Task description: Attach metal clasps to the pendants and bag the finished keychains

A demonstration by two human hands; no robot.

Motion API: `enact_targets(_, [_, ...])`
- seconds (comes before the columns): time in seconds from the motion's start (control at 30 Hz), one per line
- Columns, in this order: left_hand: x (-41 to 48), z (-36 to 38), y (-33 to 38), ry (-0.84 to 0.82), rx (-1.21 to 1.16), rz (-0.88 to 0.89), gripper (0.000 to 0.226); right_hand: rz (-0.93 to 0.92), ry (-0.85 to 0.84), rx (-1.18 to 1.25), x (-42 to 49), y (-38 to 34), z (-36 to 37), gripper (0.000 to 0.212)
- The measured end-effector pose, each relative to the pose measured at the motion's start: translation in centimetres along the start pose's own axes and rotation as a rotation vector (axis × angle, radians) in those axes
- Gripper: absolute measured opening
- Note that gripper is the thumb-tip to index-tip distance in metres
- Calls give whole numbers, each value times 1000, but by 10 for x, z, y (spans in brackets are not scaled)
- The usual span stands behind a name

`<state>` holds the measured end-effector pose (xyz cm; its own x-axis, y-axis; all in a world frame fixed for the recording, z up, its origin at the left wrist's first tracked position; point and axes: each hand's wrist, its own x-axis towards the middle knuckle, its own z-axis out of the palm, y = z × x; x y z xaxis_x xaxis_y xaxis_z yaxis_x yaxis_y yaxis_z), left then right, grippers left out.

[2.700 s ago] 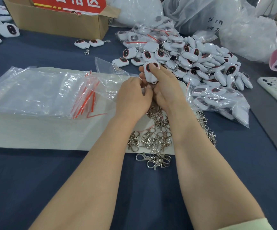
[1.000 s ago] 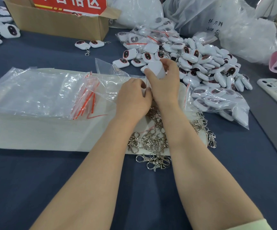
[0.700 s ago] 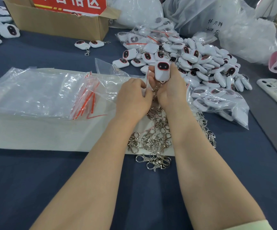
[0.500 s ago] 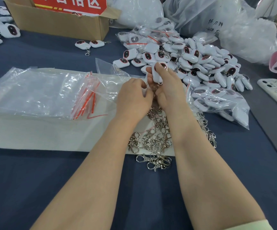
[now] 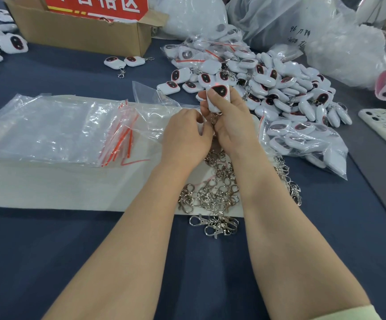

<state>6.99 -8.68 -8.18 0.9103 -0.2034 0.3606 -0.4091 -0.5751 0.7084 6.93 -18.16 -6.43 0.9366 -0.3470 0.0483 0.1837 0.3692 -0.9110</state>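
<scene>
Both forearms stretched fwd over clasp pile (image 5: 212, 192). R hand (image 5: 231, 125) gripping pendant (image 5: 218, 95) upright, thumb across its face. L hand (image 5: 185, 137) curled just beside; hold can't be told. Clasp (image 5: 214, 117) dangling below pendant, btwn hands.

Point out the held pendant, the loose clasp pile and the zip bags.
held pendant (image 5: 219, 91): head view, dark face panel.
clasp pile (image 5: 214, 194): head view, middle of heap.
zip bags (image 5: 48, 130): head view, top bag's film.

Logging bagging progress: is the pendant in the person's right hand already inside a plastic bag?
No, the right hand grips the pendant bare, its dark face uncovered, with a metal clasp hanging below it.
</scene>
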Motion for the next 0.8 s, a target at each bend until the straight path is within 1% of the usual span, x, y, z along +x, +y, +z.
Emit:
enact_targets(0.1, [0,0,0,-6,11,5,21,11,-4,32,1,0,1,9])
enact_targets(0.2, [1,0,-1,-15,10,0,19,67,14,104,2,-1,3,9])
enact_targets(0.3, [1,1,-1,-14,0,1,18,96,47,183,3,0,3,17])
enact_targets(0.4, [1,1,-2,-7,-10,3,19,50,4,104,2,2,2,20])
enact_targets(0.47, [1,1,-2,-9,-4,5,21,39,-2,101,1,1,1,19])
enact_targets(0.53, [1,1,-1,-9,1,4,21,61,22,163,2,-1,1,18])
enact_targets(0.63, [1,0,0,-5,-4,0,21,140,34,287,3,-3,3,18])
enact_targets(0.7, [1,0,0,-5,-10,-7,22,137,-9,251,2,-4,2,19])
enact_targets(0.8, [0,0,0,-20,-26,-16,25,96,-69,152,-2,-2,2,29])
